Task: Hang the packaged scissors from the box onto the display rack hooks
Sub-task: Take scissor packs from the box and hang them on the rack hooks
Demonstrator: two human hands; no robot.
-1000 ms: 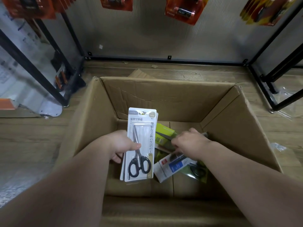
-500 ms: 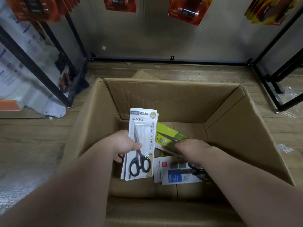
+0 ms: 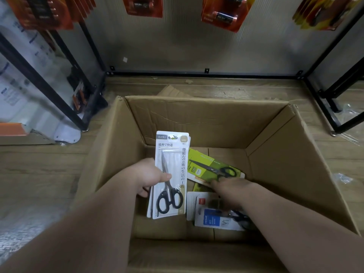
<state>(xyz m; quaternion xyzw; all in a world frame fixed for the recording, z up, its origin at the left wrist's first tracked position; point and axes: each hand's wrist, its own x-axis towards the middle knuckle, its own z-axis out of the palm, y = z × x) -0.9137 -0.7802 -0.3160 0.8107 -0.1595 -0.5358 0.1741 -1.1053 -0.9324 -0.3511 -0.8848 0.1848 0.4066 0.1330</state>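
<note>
1. Packaged scissors, head view: white scissors pack (image 3: 170, 174) is held upright over the box (image 3: 295, 154), centre of frame; green pack (image 3: 212, 166) and blue-label pack (image 3: 214, 215) lie flat on the box bottom, right of centre
2. Left hand (image 3: 151, 177) grips the white scissors pack at its left edge, thumb across the front, fingers curled behind; extra card edges show behind it, so likely several packs in one grip, count unclear
3. Right hand (image 3: 230, 186) is down at the green pack's lower edge; fingertips blurred and tucked away, can't tell if it grips or only touches
4. Handling, my guess: light, thin card plus clear blister, fairly stiff but bendable; glossy, so stacked packs may slide apart; best held low by the card edges, leaving the top hang hole free
5. Hard to see: hang hole on the white pack is small and unclear; rack hooks out of frame, only red packs (image 3: 222, 12) hanging along the top edge and black rack frame (image 3: 197, 74); blue-label pack is half under the right forearm, its scissors mostly hidden
</note>
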